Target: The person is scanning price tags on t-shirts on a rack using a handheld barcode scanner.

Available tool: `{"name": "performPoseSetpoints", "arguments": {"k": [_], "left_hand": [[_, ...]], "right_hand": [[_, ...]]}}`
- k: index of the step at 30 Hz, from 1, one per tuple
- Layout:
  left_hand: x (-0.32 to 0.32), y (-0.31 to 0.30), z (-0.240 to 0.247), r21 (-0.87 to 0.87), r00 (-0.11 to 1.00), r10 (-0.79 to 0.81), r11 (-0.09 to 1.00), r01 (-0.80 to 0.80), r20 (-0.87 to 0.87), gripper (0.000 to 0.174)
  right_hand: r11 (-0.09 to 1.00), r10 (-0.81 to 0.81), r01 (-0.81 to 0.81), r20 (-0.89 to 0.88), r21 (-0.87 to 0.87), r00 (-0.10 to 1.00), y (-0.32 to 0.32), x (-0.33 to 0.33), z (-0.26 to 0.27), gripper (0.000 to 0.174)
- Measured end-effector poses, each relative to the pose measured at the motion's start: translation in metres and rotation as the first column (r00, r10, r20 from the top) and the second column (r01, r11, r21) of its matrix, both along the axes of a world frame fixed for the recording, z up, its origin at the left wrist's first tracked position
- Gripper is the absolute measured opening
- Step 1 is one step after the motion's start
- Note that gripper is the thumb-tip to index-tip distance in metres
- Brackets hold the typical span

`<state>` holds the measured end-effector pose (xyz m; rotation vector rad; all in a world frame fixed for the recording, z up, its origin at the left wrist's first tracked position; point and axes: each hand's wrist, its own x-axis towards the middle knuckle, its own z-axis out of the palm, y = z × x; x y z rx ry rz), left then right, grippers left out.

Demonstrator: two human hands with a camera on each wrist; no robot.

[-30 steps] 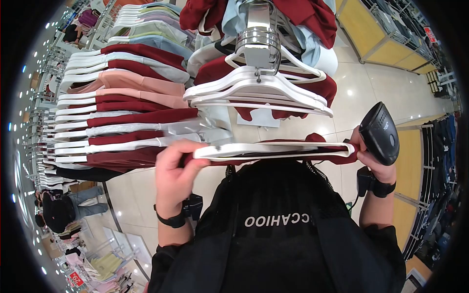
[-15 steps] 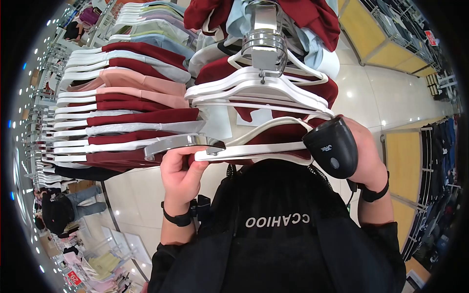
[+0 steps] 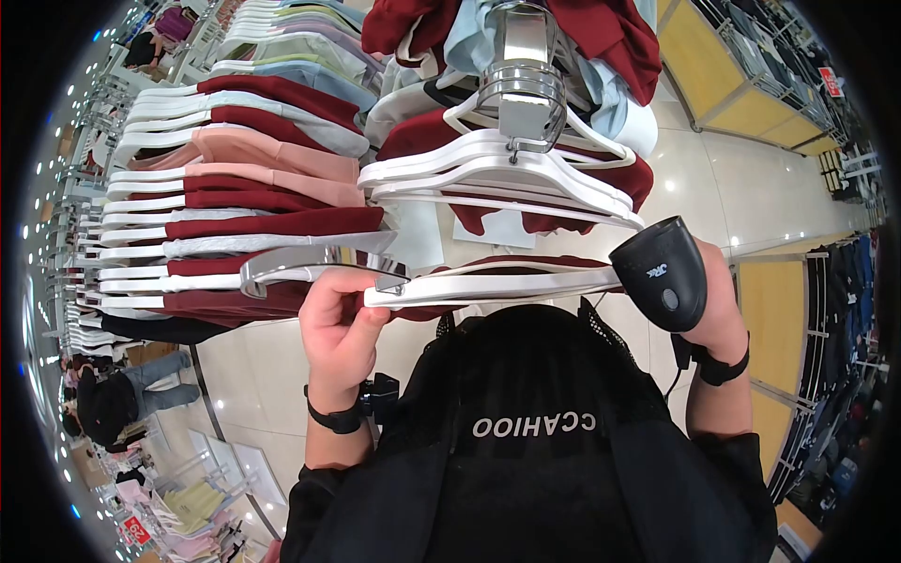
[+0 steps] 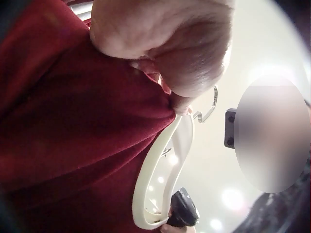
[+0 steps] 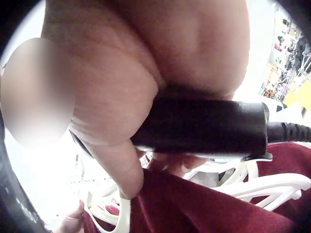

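Note:
A white hanger with a dark red garment on it lies crosswise in front of the chest. My left hand pinches its left end, thumb in front, beside the metal hook. In the left wrist view, cream trim loops down from the garment below that hand. My right hand grips a black corded barcode scanner, which covers the hanger's right end. In the right wrist view, the fingers wrap the scanner's handle, with the thumb against the garment's red fabric and white trim.
White hangers hang from a chrome rack arm just ahead. A long row of hanging clothes runs along the left. Yellow-panelled shelving stands right, over pale tiled floor. Another person is at the far left.
My right hand first moved inward with the scanner, then back slightly to the right. The hanger's metal hook has swung into view beside my left hand, and the raised white trim has flattened down.

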<state>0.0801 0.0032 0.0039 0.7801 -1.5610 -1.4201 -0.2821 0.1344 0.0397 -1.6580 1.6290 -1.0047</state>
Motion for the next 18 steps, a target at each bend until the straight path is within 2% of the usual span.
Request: {"name": "performPoseSetpoints", "arguments": {"k": [2,6,8,15,18], "left_hand": [[0.002,-0.003,-0.004,-0.04,0.997,-0.043,0.998,0.041,-0.066,0.019],[-0.001,-0.004,-0.003,-0.043,0.998,-0.053,0.998,0.051,-0.037,0.018],[0.0,-0.006,-0.007,-0.051,0.996,-0.069,0.996,0.066,-0.05,0.02],[-0.011,0.002,-0.001,-0.012,0.997,-0.067,0.998,0.066,-0.045,0.019],[-0.017,0.0,-0.004,-0.044,0.992,-0.121,0.992,0.12,-0.024,0.019]], "right_hand": [[0.994,-0.032,0.03,0.014,0.109,0.999,0.0,-0.004,0.001,0.033],[0.995,-0.058,0.064,-0.065,0.082,0.996,-0.005,-0.004,0.001,0.031],[0.996,-0.002,0.013,-0.128,0.089,0.992,-0.006,-0.005,0.001,0.033],[0.996,0.086,-0.085,-0.162,0.008,0.983,-0.01,0.001,0.002,0.039],[0.992,0.127,-0.129,-0.157,-0.002,0.979,-0.015,0.011,0.001,0.04]]}}
